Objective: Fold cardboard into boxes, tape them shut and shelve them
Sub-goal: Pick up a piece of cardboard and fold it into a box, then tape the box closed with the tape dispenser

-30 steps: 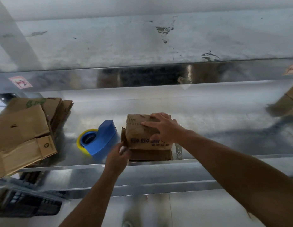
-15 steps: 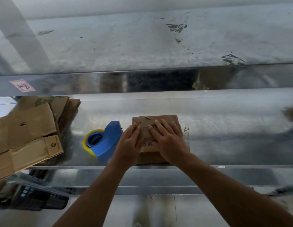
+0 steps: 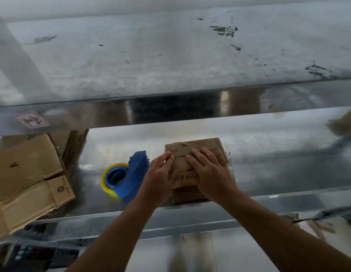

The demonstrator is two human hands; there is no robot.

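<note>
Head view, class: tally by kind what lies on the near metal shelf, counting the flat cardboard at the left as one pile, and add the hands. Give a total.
Hands: 2 (left hand, right hand)
Small cardboard box: 1
Blue tape dispenser: 1
Flat cardboard pile: 1
Total: 5
Blurred brown shape at far right: not counted.

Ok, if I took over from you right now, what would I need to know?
Left hand: flat, pressing down the top flaps of the small cardboard box.
Right hand: the same, beside it; no grip on anything.
The box sits near the front edge of the metal shelf. The blue tape dispenser is just left of it, and the flattened cardboard further left.
Done: box folded, flaps down.
Left: I see no tape yet, so tape it, shelve it, fold the rest.
</note>
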